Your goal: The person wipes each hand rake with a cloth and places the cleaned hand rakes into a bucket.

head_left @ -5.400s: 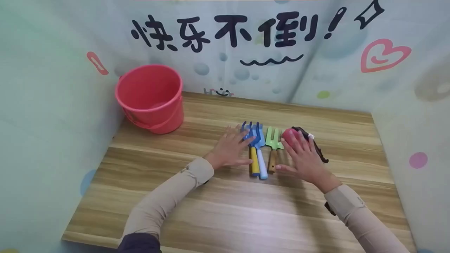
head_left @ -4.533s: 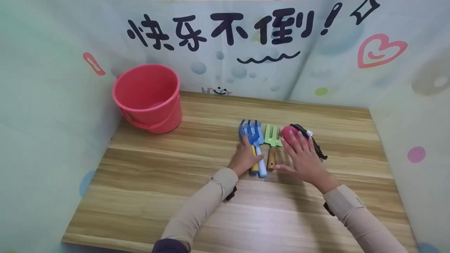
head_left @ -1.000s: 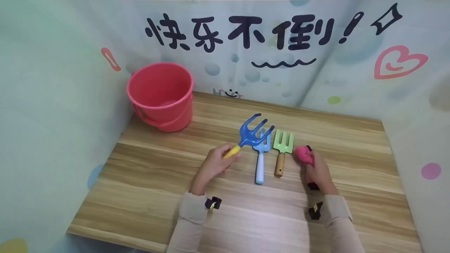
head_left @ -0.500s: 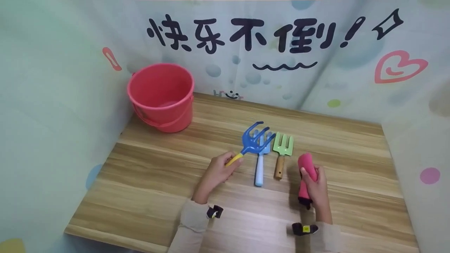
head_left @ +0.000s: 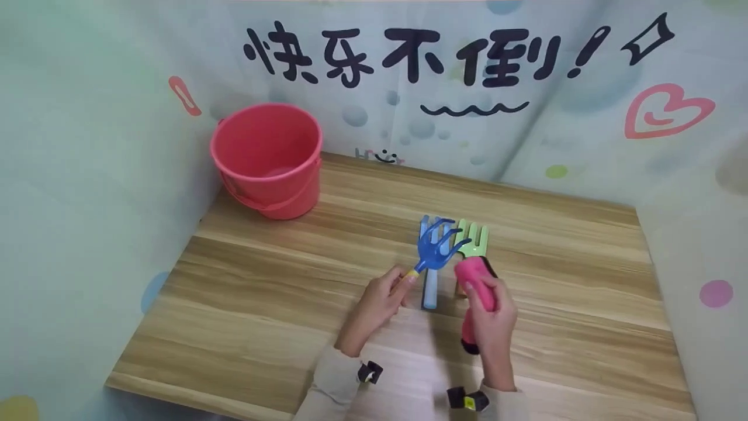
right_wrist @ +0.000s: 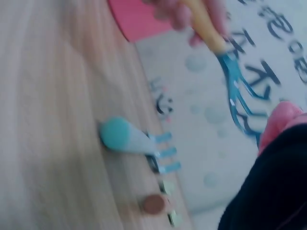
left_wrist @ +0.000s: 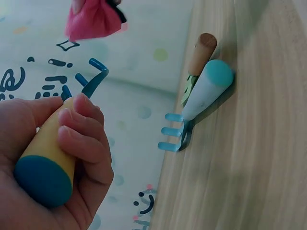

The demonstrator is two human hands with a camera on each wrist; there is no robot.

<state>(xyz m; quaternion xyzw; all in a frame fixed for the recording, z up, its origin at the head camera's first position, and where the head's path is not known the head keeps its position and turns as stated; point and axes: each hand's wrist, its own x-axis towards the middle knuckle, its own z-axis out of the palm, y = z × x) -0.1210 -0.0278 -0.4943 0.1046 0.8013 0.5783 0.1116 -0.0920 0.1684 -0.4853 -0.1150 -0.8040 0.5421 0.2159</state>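
My left hand (head_left: 377, 301) grips the yellow handle of a dark blue hand cultivator (head_left: 432, 255); its curved tines overlap a light blue hand fork (head_left: 430, 295) in the head view. Fingers wrap the handle (left_wrist: 50, 158) near its blue end in the left wrist view. To the right, my right hand (head_left: 495, 313) holds a pink, soft-looking rolled bundle (head_left: 478, 280) with black trim, thumb lying along it. A green hand fork (head_left: 474, 248) lies behind the bundle, which covers most of its wooden handle (left_wrist: 202, 52). Both forks rest on the table, tines toward the back wall.
A pink bucket (head_left: 298, 196) stands upright at the table's back left, its handle hanging down in front. The wooden table (head_left: 251, 280) meets printed cloth walls (head_left: 380, 70) at the back and on both sides.
Early on, both hands were spread over the tools; then the left lifted the cultivator and the right the pink bundle. Lately the left has shifted right and the right has moved left, closing the gap.
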